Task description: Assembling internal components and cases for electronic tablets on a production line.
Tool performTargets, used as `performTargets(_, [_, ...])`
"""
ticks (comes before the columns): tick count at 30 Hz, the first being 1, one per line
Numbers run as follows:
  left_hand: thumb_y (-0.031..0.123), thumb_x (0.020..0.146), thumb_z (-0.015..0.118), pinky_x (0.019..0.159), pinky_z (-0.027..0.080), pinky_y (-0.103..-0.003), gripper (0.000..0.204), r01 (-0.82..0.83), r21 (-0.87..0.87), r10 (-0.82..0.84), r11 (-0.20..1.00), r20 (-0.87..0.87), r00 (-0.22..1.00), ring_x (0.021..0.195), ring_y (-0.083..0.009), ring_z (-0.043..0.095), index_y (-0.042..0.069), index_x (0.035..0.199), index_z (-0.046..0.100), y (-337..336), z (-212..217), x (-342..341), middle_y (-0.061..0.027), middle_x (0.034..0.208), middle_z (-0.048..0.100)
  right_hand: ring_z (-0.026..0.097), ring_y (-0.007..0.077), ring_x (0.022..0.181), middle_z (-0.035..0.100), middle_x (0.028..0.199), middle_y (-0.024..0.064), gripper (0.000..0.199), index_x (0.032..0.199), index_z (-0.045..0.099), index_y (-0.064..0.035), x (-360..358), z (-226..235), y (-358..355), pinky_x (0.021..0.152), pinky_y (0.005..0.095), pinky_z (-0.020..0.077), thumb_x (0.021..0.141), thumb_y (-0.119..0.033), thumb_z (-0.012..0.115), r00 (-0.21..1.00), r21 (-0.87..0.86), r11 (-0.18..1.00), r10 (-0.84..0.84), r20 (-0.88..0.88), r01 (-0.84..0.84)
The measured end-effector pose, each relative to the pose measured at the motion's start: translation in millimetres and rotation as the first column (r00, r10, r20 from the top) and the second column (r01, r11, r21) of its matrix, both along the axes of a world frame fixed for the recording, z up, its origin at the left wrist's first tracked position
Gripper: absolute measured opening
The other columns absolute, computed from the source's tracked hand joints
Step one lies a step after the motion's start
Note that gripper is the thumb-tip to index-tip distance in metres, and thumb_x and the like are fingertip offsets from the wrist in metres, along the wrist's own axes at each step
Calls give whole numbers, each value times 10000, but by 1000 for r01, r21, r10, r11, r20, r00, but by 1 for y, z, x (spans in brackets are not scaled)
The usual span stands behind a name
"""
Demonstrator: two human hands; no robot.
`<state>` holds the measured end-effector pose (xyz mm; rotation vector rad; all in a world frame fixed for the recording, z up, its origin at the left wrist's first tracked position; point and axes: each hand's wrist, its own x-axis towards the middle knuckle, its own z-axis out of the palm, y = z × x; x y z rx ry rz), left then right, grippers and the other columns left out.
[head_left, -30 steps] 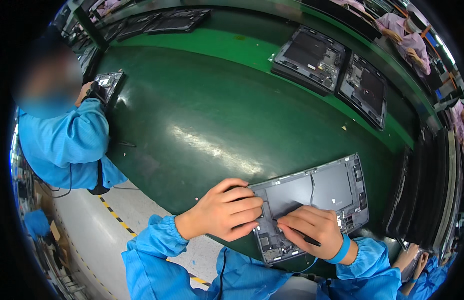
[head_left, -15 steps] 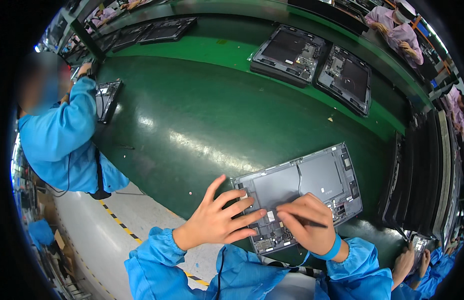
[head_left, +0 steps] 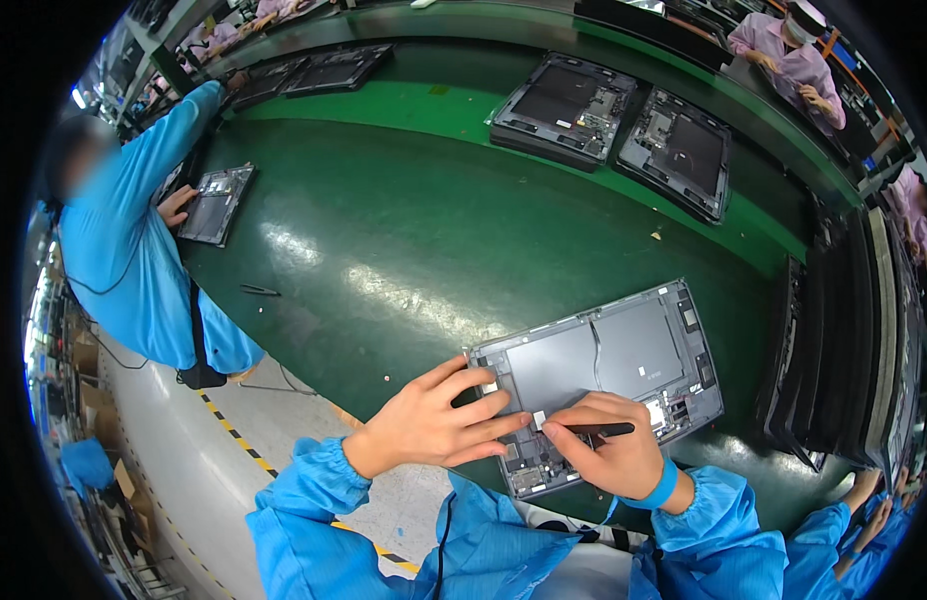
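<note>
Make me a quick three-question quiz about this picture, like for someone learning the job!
1. Pick one: which hand holds the dark tool?
A. left
B. right
C. neither

2. True or false: the fingers of the left hand reach over the opened device.

3. Fill in the missing colour: the bench under the device is ____.

Key:
1. B, the right hand
2. True
3. Green
</note>
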<state>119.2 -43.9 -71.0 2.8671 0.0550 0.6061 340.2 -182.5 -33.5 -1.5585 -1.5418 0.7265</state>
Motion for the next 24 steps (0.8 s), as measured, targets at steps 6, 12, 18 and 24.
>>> performTargets(6, [438, 919, 694, 970, 561, -455, 345, 31, 103, -29, 994, -25, 999, 1129, -203, 589, 275, 1218, 745, -8, 9, 13, 24, 1242, 606, 660, 240, 616, 701, 743, 68, 58, 867, 766, -47, 10, -5, -11, 576, 342, 494, 839, -94, 783, 1000, 60, 998, -7, 4, 7])
performTargets(12, [449, 916, 690, 980, 554, -448, 356, 10, 129, -10, 992, -1, 1000, 1131, -204, 589, 277, 1225, 738, -17, 2, 18, 23, 1235, 609, 666, 220, 643, 709, 753, 50, 75, 888, 768, -54, 15, -12, -16, 581, 336, 485, 834, -95, 799, 991, 163, 985, 32, 130, -53])
performTargets(18, [430, 920, 687, 954, 550, -412, 375, 10, 109, -12, 994, 19, 1000, 1106, -211, 575, 228, 1235, 716, -20, -3, 22, 8, 1234, 603, 678, 239, 675, 733, 786, 86, 110, 889, 767, -17, 20, -12, -20, 619, 338, 492, 787, -39, 803, 984, 160, 981, 86, 156, -111])
performTargets(24, [420, 934, 675, 914, 549, -402, 362, 24, 78, -26, 997, 21, 999, 1094, -214, 569, 227, 1239, 711, -20, -5, 22, 4, 1231, 606, 666, 223, 667, 716, 774, 61, 105, 882, 756, -40, 19, -12, -23, 598, 335, 478, 791, -51, 807, 974, 185, 974, 89, 210, -129])
